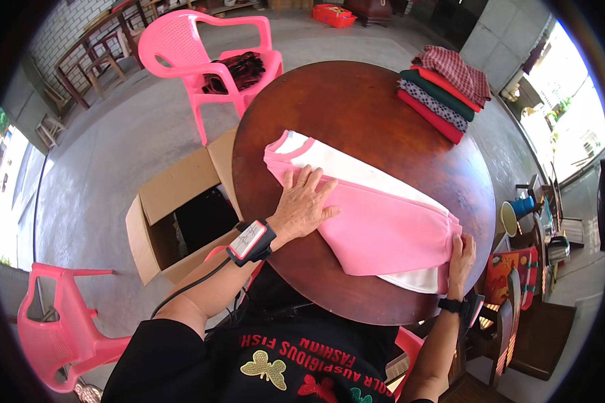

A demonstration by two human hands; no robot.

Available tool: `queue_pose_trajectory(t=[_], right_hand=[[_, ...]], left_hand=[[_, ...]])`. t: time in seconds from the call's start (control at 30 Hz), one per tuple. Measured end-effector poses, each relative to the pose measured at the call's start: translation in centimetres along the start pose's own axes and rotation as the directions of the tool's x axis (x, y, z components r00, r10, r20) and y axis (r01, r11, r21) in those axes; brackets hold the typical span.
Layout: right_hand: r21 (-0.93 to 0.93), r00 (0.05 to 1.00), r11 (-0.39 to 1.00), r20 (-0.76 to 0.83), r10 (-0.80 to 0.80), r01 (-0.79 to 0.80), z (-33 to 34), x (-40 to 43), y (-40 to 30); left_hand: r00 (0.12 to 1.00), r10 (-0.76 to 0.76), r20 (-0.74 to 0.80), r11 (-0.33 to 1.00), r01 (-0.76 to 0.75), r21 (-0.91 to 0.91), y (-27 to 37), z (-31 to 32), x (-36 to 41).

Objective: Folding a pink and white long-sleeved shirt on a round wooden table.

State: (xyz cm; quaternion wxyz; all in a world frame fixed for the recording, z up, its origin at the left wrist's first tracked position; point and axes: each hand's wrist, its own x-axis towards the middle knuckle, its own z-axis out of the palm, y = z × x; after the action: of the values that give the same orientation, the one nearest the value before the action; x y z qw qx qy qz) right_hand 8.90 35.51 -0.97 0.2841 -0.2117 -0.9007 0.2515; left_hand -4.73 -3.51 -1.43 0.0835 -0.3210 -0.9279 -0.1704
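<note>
A pink and white long-sleeved top (383,221) lies folded lengthwise on a round brown wooden table (333,106). Its ribbed pink neckline points to the far left, and its cuff and hem end is at the near right. My left hand (302,204) rests palm down on the pink fabric below the neckline, fingers spread, holding nothing. At the other end, my right hand (462,259) grips the edge by the pink cuff; some of its fingers are hidden. White fabric shows along the far side and under the near edge.
A stack of folded clothes (438,93) stands at the table's far right edge. Left of the table are an open cardboard box (181,186) with black contents and a pink plastic chair (174,43) bearing dark fabric. Another pink chair (55,322) is at lower left; wooden chairs (539,337) are at right.
</note>
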Motion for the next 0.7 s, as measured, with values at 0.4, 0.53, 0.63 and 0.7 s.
queue_pose_trajectory(t=[0.4,0.53,0.63,0.7], right_hand=[[0.252,0.989,0.958,0.087,0.116,-0.134,0.8,0.4,0.5],[0.196,0.998,0.979,-0.009,0.066,-0.063,0.9,0.3,-0.2],[0.214,0.988,0.964,0.021,0.154,-0.155,0.8,0.3,-0.5],[0.227,0.977,0.950,0.043,0.209,-0.213,0.7,0.3,-0.4]], left_hand=[[0.957,-0.266,-0.118,0.963,0.270,0.013,-5.2,-2.0,1.0],[0.956,-0.222,-0.192,0.973,0.230,0.018,-5.6,-1.6,0.7],[0.950,-0.235,-0.207,0.970,0.243,0.015,-5.7,-1.5,0.7],[0.948,-0.199,-0.248,0.976,0.216,0.042,-5.8,-1.3,0.6]])
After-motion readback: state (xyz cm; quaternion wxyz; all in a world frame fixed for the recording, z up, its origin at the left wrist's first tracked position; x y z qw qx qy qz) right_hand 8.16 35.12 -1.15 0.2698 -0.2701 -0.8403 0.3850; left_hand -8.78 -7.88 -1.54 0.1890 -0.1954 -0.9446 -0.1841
